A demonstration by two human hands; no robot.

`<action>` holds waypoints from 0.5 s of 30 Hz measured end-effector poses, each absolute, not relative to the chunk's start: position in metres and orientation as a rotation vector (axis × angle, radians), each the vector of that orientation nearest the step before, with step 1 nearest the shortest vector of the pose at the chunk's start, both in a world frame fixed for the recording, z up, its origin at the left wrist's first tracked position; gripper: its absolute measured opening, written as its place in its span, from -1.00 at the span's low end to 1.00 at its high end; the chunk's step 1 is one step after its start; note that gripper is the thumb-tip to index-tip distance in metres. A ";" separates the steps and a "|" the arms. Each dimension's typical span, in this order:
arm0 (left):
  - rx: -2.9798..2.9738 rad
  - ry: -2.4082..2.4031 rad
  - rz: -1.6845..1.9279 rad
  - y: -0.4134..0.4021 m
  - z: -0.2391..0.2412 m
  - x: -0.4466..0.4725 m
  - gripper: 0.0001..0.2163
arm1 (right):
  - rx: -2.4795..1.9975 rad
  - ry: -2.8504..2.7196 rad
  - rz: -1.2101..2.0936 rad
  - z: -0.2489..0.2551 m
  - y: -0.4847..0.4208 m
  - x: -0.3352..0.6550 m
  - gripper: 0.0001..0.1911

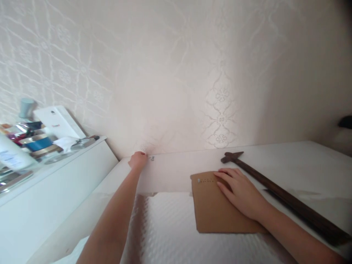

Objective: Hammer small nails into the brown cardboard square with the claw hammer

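Note:
My left hand (pixel 139 160) reaches to the back edge of a white top (pixel 275 161) by the wall, fingers pinched beside a tiny dark metal piece (pixel 152 158); what they hold is too small to make out. My right hand (pixel 239 190) lies flat with fingers stretched on a brown cardboard sheet (pixel 214 209) that has a row of small pins near its top edge. A dark wooden-handled hammer (pixel 275 190) lies just right of that hand.
A patterned pale wall (pixel 176 73) rises directly behind. To the left a white shelf (pixel 55 165) carries several bottles, jars and a white box. A shiny embossed sheet (pixel 170 227) covers the near part of the top.

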State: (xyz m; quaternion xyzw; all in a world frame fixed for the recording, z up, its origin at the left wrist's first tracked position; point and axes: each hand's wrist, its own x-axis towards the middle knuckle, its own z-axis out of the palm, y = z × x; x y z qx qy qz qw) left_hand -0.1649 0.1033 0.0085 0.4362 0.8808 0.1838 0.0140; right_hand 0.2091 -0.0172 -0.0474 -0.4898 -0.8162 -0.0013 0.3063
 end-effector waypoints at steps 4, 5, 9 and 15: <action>1.364 2.738 0.500 0.111 0.007 -0.163 -0.73 | -1.312 -2.147 0.009 -0.044 -0.019 0.207 -0.67; 1.366 2.738 0.489 0.111 0.007 -0.163 -0.74 | -1.320 -2.146 0.013 -0.044 -0.019 0.207 -0.67; 1.361 2.765 0.521 0.112 0.011 -0.163 -0.74 | -1.333 -2.158 0.025 -0.043 -0.019 0.206 -0.66; 1.502 2.637 0.827 0.103 0.018 -0.133 -0.76 | -1.338 -2.147 0.028 -0.042 -0.018 0.205 -0.67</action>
